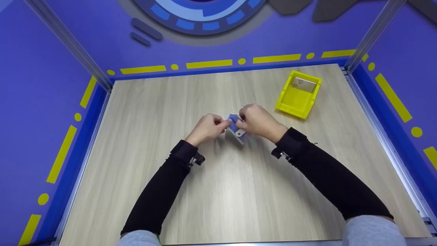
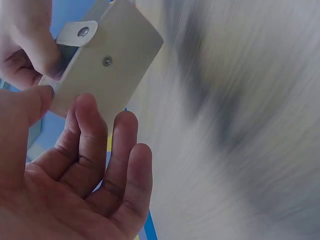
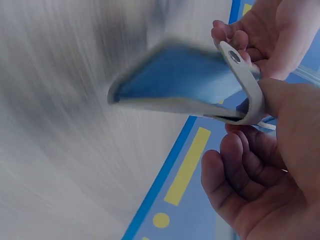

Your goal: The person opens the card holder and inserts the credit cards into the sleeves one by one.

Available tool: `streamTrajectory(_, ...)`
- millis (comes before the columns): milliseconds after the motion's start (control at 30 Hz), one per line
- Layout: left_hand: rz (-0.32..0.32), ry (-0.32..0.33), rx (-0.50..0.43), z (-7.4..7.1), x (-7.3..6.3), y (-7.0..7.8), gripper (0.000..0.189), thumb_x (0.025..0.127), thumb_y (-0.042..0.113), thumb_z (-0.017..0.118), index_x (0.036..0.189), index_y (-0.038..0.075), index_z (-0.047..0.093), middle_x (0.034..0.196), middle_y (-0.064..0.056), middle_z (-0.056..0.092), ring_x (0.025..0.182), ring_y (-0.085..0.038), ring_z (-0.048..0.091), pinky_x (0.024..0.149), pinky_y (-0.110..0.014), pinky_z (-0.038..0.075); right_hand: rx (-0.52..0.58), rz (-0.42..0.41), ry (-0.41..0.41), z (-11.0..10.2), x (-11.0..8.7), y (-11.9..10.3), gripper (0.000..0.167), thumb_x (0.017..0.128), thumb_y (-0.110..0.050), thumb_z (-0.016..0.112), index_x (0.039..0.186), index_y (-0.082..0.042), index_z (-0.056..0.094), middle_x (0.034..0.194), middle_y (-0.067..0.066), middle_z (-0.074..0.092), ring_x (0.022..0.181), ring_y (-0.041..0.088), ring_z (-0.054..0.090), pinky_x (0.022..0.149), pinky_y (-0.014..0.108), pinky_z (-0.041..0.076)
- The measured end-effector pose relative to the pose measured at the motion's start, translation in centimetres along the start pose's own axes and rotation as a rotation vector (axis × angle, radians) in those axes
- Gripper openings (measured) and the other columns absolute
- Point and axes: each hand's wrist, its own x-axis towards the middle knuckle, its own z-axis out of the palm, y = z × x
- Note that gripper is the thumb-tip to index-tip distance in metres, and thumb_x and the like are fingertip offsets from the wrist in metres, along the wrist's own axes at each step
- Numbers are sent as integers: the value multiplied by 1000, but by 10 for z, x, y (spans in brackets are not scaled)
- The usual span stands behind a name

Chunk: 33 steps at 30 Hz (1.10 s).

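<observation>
Off-white cover on a small wallet point(image 2: 120, 45), seen from the left wrist: 1 metal stud point(image 2: 107, 61) mid-face, strap point(image 2: 70, 33) loose, its snap not on the stud. Left hand point(image 2: 70, 185) pinches the near edge, thumb against the nearest fingertips, outer fingers loosely bent. Right hand point(image 2: 30, 40) pinches the wallet by the strap side. Right wrist view: blue inside point(image 3: 175, 75) shows between the 2 cover sides, strap arching up past it; right thumb sits by the strap's base, exact fingertip contact hidden. To do it well, I'd say: light pinch at the edges, part the sides evenly, thumbs clear of the blue so it doesn't crease, strap out of the way so it doesn't snag. Head view: wallet is between the 2 hands, held up over the table point(image 1: 184, 191), a pale wood-grain top. Yellow bin point(image 1: 296, 99) sits far right, well apart from the hands, white card point(image 1: 305, 85) leaning at its far end; print too small to read. Around it, blue-purple wall panels point(image 1: 34, 85) with yellow dashes, metal posts point(image 1: 71, 45) at the 2 back corners.
</observation>
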Motion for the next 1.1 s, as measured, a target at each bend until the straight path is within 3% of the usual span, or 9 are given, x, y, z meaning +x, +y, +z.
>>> streamTrajectory(333, -29, 57, 5, -9, -1, -7, 38, 109, 41, 65, 88, 12, 77, 79, 7, 68, 73, -12, 59, 67, -28, 44, 279, 166, -2, -2, -2, 19, 29, 93, -21, 71, 69, -16, 56, 67, -3, 49, 64, 15, 46, 60, 29, 35)
streamTrajectory(467, -44, 85, -7, -14, 0, -11, 38, 109, 39, 65, 93, 8, 78, 80, 5, 67, 73, -13, 58, 68, -28, 44, 411, 263, -85, -3, -5, 28, 27, 97, -24, 69, 72, -16, 62, 67, -3, 57, 64, 16, 51, 59, 26, 38)
streamTrajectory(633, -78, 86, 5, -17, 0, -18, 36, 110, 37, 65, 83, 15, 73, 76, 6, 64, 69, -13, 57, 66, -28, 45, 543, 369, -205, -1, -8, 43, 23, 101, -29, 71, 84, -13, 72, 74, -1, 65, 69, 17, 58, 63, 27, 47)
streamTrajectory(933, -166, 1, 54, -11, 5, -37, 38, 111, 35, 66, 77, 16, 66, 71, 8, 54, 64, -12, 53, 61, -28, 42, 638, 475, -308, 20, -13, 67, 25, 101, -29, 73, 83, -13, 68, 71, -5, 64, 67, 13, 59, 68, 30, 53)
streamTrajectory(1100, -189, -3, 73, -5, 11, -46, 40, 110, 35, 66, 76, 16, 66, 68, 8, 52, 62, -11, 50, 58, -27, 39, 572, 464, -294, 28, -14, 67, 29, 100, -31, 70, 77, -15, 63, 67, -4, 60, 62, 14, 55, 61, 27, 47)
